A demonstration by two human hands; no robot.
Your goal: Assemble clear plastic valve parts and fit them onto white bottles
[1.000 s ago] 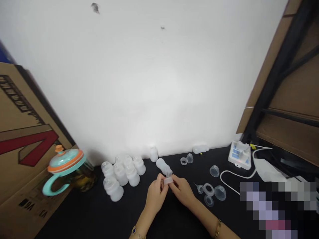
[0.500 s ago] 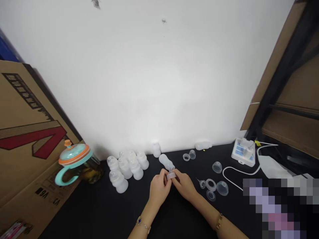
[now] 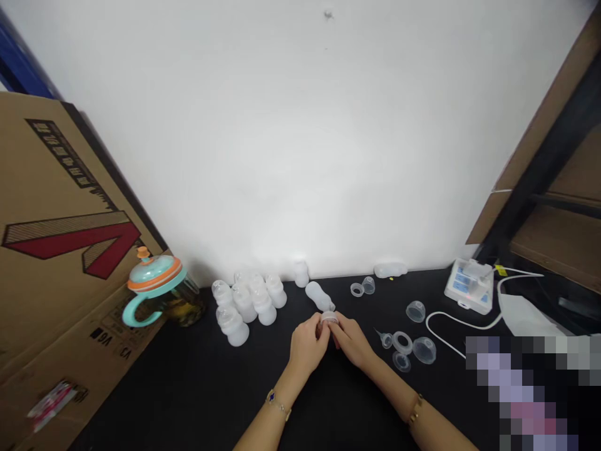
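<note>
A small whitish translucent ring (image 3: 329,317) is pinched between both hands, low in the middle of the view. My left hand (image 3: 307,343) grips its left side, and my right hand (image 3: 351,340) holds the right side with fingers on top. Just beyond the fingertips a white bottle (image 3: 319,295) lies on its side. To the right of my hands are a clear nipple piece (image 3: 385,339), a loose ring (image 3: 402,342), a clear disc (image 3: 401,361) and a clear dome cap (image 3: 424,350). Several capped white bottles (image 3: 244,303) stand together on the left.
A teal-lidded jug (image 3: 157,285) stands left beside a cardboard box (image 3: 61,207). By the wall are an upright bottle (image 3: 301,274) and a lying one (image 3: 390,270). Another ring (image 3: 357,289) and caps (image 3: 416,311) lie right, near a power strip (image 3: 469,286) with a white cable.
The ring in my hands has tilted so its top shows, and my right fingers now lie across it. The whole view has shifted slightly; the objects on the table look unmoved.
</note>
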